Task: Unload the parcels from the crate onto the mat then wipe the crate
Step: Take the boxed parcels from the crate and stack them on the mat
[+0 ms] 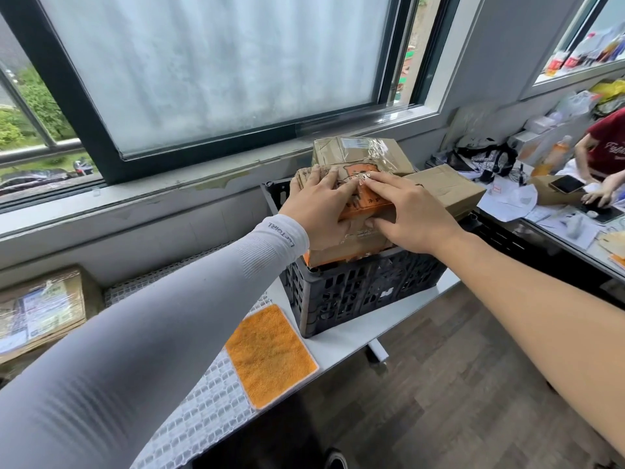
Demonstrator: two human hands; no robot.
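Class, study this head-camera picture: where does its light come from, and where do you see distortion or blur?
Head view: daylight enters through the frosted window; the wide lens bows the frame and stretches both forearms; the cluttered desk at far right is soft, while the hands on the top parcel stay sharp.
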